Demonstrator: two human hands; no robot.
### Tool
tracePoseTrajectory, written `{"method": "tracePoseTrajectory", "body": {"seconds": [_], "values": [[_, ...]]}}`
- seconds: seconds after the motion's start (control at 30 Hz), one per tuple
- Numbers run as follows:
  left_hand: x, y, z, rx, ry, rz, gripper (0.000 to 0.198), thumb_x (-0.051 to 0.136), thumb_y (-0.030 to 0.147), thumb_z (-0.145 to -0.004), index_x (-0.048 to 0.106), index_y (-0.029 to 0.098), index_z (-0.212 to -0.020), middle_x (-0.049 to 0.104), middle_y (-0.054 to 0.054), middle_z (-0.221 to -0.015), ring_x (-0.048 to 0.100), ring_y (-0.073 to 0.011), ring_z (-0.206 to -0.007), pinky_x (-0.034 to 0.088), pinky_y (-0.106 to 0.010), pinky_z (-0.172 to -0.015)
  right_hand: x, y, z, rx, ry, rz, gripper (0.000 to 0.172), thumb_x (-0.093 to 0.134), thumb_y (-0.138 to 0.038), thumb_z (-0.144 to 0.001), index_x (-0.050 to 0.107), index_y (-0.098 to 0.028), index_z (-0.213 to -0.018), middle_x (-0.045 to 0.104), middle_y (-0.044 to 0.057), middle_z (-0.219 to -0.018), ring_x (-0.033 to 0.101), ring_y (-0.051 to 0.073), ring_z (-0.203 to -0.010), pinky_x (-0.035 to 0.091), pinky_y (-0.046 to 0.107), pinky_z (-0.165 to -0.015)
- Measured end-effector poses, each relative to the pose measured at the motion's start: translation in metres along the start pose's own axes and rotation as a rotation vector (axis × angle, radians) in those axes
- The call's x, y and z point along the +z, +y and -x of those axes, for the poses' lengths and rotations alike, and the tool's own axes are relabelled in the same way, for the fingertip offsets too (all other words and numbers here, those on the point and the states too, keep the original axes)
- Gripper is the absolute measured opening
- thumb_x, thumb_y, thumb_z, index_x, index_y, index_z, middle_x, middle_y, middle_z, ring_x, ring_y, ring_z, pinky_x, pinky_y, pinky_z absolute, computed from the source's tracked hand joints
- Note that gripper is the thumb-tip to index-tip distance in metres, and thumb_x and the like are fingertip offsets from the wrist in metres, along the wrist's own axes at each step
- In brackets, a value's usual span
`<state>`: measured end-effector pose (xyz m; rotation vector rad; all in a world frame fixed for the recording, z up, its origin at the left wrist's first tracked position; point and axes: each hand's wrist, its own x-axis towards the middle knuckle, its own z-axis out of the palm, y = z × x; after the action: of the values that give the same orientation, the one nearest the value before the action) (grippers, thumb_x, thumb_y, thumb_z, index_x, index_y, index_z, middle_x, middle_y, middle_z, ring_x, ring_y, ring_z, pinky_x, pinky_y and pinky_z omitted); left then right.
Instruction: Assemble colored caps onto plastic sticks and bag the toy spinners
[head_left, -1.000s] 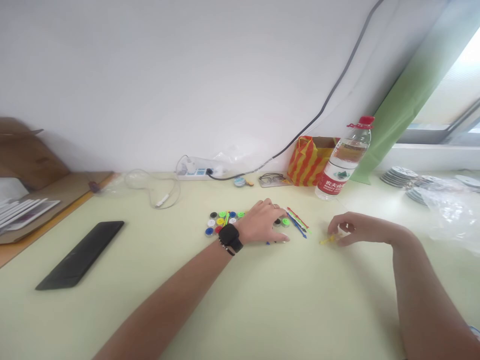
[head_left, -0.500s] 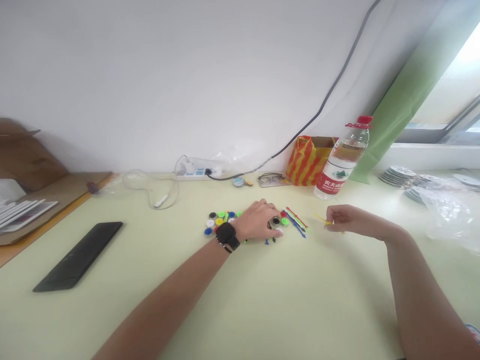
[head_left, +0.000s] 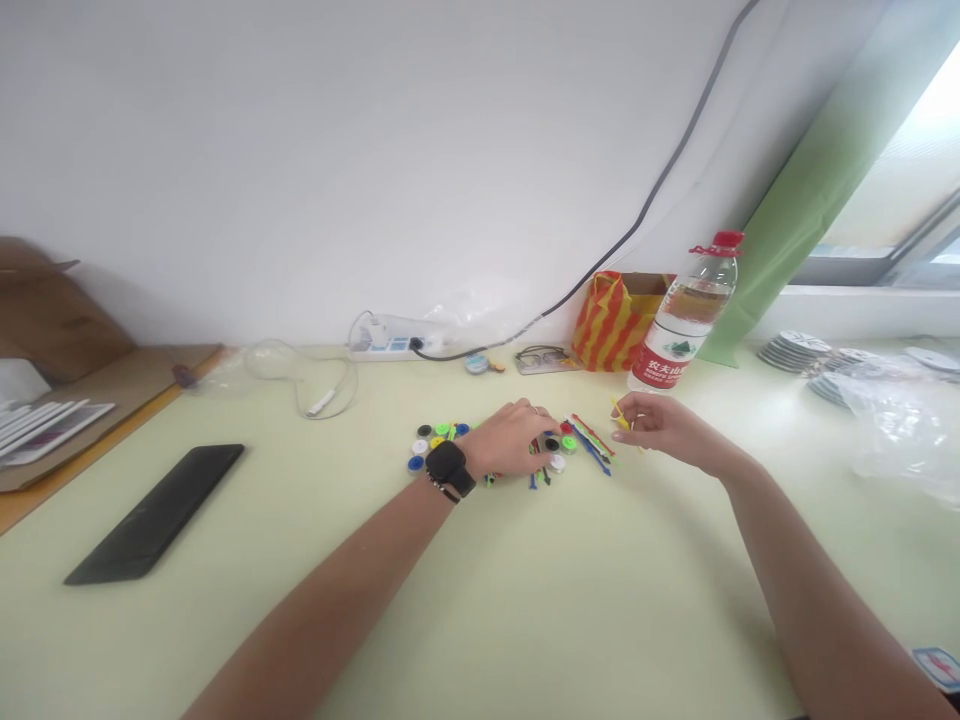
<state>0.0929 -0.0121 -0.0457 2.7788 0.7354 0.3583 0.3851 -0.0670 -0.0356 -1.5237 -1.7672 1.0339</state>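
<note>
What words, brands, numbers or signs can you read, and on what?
"农夫山": red-and-white label on the clear plastic bottle.
The bottle's other lettering: too blurred.
White rectangular power strip: any markings too small.
Blue-bordered white rectangle, lower right: unreadable.

Left hand (head_left: 511, 440), right hand (head_left: 654, 427): one each. Round plastic pieces (head_left: 568, 444): at least ten in view, exact total unclear. Loose arrow-tipped plastic sticks (head_left: 589, 447): at least three, full number unclear. Yellow stick (head_left: 619, 415): one. Water bottle (head_left: 684, 325): one. Red-and-yellow striped bag (head_left: 609, 325): one. Eyeglasses (head_left: 550, 355): one pair. Power strip (head_left: 396, 341): one. Smartwatch (head_left: 447, 464): one. Flat black case (head_left: 161, 515): one.
</note>
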Motion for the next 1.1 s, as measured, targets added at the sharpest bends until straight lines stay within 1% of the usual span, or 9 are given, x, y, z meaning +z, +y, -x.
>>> {"method": "tracePoseTrajectory", "body": {"seconds": [0.1,0.2,0.37,0.5,0.57,0.67,0.77,0.93,1.1], "values": [[0.001,-0.002,-0.001,-0.004,-0.001,-0.020,0.023,0.059,0.025,-0.096,0.071,0.024,-0.115,0.072,-0.004,-0.124,0.060,-0.0259,-0.109,0.046,-0.038,-0.097,0.005,0.000,-0.003,-0.008,-0.035,-0.018,0.049,0.085,-0.057,-0.072,0.062,-0.022,-0.097,0.057,-0.002,-0.073,0.056,0.015,-0.067,0.045,0.029,-0.058],[0.003,-0.002,-0.002,0.002,0.018,-0.051,0.020,0.058,0.023,-0.097,0.072,0.024,-0.112,0.073,-0.004,-0.119,0.060,-0.0257,-0.106,0.046,-0.038,-0.094,0.007,-0.002,-0.002,-0.004,-0.077,-0.053,0.044,0.083,-0.052,-0.077,0.061,-0.022,-0.101,0.061,-0.001,-0.075,0.059,0.017,-0.068,0.046,0.030,-0.059],[0.003,-0.002,-0.003,0.000,0.028,-0.082,0.019,0.060,0.025,-0.097,0.071,0.024,-0.113,0.073,-0.005,-0.114,0.060,-0.0261,-0.103,0.047,-0.038,-0.091,0.008,-0.011,0.004,-0.033,-0.117,-0.170,0.039,0.077,-0.043,-0.084,0.059,-0.024,-0.114,0.068,0.003,-0.085,0.069,0.022,-0.080,0.057,0.040,-0.076],[0.001,-0.001,-0.003,-0.014,0.054,-0.084,0.020,0.061,0.028,-0.097,0.070,0.023,-0.113,0.072,-0.007,-0.111,0.061,-0.0275,-0.103,0.048,-0.040,-0.092,0.011,-0.015,0.005,-0.077,-0.125,-0.265,0.028,0.071,-0.038,-0.089,0.058,-0.025,-0.110,0.068,0.003,-0.088,0.071,0.024,-0.087,0.058,0.044,-0.084],[-0.001,0.002,-0.003,-0.015,0.104,-0.042,0.025,0.059,0.029,-0.098,0.068,0.022,-0.120,0.071,-0.008,-0.116,0.061,-0.0279,-0.109,0.048,-0.042,-0.097,0.014,-0.015,0.004,-0.081,-0.118,-0.278,0.024,0.070,-0.038,-0.090,0.057,-0.025,-0.106,0.068,0.002,-0.087,0.071,0.023,-0.085,0.058,0.044,-0.084],[-0.004,0.012,-0.004,0.010,0.210,0.102,0.034,0.057,0.032,-0.100,0.061,0.023,-0.133,0.067,-0.008,-0.133,0.059,-0.0271,-0.122,0.046,-0.041,-0.105,0.023,-0.017,0.001,-0.098,-0.121,-0.287,0.022,0.070,-0.038,-0.090,0.057,-0.024,-0.103,0.068,0.002,-0.087,0.070,0.022,-0.082,0.058,0.042,-0.080],[-0.006,0.024,-0.006,0.052,0.264,0.266,0.039,0.059,0.033,-0.100,0.058,0.025,-0.137,0.065,-0.008,-0.138,0.061,-0.0256,-0.123,0.048,-0.039,-0.105,0.033,-0.026,0.001,-0.129,-0.139,-0.304,0.018,0.065,-0.037,-0.093,0.058,-0.024,-0.101,0.069,0.003,-0.086,0.069,0.021,-0.079,0.057,0.040,-0.078],[-0.007,0.034,-0.008,0.064,0.266,0.337,0.026,0.059,0.029,-0.098,0.067,0.021,-0.122,0.070,-0.009,-0.119,0.066,-0.0228,-0.105,0.052,-0.035,-0.093,0.046,-0.041,0.004,-0.147,-0.169,-0.292,0.018,0.063,-0.039,-0.091,0.058,-0.024,-0.099,0.069,0.004,-0.089,0.068,0.021,-0.081,0.057,0.040,-0.081],[-0.006,0.032,-0.009,0.050,0.283,0.335,0.017,0.058,0.024,-0.096,0.071,0.020,-0.106,0.068,-0.007,-0.107,0.065,-0.0183,-0.088,0.053,-0.031,-0.085,0.051,-0.038,0.001,-0.158,-0.152,-0.275,0.017,0.062,-0.037,-0.089,0.054,-0.025,-0.099,0.066,0.002,-0.084,0.066,0.021,-0.079,0.055,0.038,-0.077]]}}
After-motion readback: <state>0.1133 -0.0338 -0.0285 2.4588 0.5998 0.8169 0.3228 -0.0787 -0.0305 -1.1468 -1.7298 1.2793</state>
